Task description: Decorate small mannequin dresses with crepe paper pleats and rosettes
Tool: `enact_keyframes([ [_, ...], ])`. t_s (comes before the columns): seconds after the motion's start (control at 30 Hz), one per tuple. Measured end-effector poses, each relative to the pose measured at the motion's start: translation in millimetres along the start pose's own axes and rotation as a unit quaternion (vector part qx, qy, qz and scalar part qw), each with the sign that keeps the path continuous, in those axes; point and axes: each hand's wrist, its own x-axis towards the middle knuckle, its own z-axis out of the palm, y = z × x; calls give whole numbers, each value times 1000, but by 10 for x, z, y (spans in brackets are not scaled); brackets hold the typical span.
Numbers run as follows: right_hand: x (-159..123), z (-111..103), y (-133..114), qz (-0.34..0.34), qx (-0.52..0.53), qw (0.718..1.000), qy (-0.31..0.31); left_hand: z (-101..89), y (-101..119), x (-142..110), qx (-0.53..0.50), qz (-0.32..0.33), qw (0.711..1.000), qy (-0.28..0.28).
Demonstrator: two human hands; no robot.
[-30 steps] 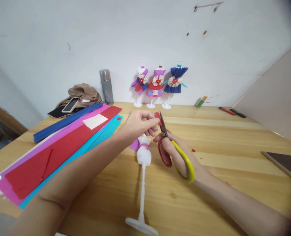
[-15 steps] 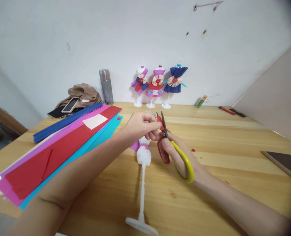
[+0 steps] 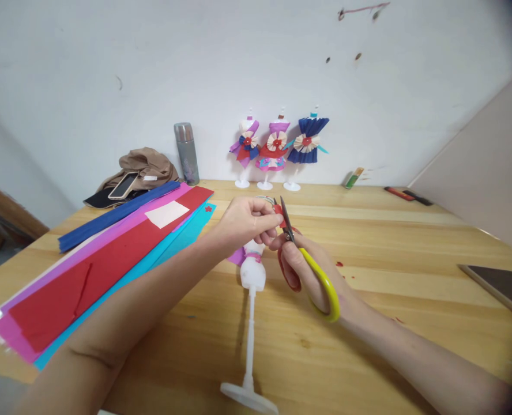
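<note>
Left of the white dress form (image 3: 253,274), coloured sheets (image 3: 121,253) lie fanned on the table (image 3: 360,357). Over the form's top, the person's left hand (image 3: 252,221) is closed, thumb and fingers pinching a small red piece (image 3: 281,215). Right of the form's top, scissors (image 3: 288,233) meet that piece, blades slightly parted. Right of the form, the right hand (image 3: 304,268) curls round their handles, gripping them.

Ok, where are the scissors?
In the head view, just right of centre: the scissors are in the right hand, blades at the red piece the left hand pinches.
</note>
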Motion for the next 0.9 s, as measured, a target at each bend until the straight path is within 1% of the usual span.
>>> enact_keyframes([
  [0.2, 1, 11, 7, 3, 19, 1000, 6, -6, -5, 2, -2, 3, 1000, -4],
  [0.5, 13, -2, 14, -13, -17, 1000, -5, -50, 1, 12, 28, 18, 999, -15],
  [0.9, 13, 21, 15, -13, -22, 1000, 9, -63, -10, 23, 27, 19, 999, -25],
])
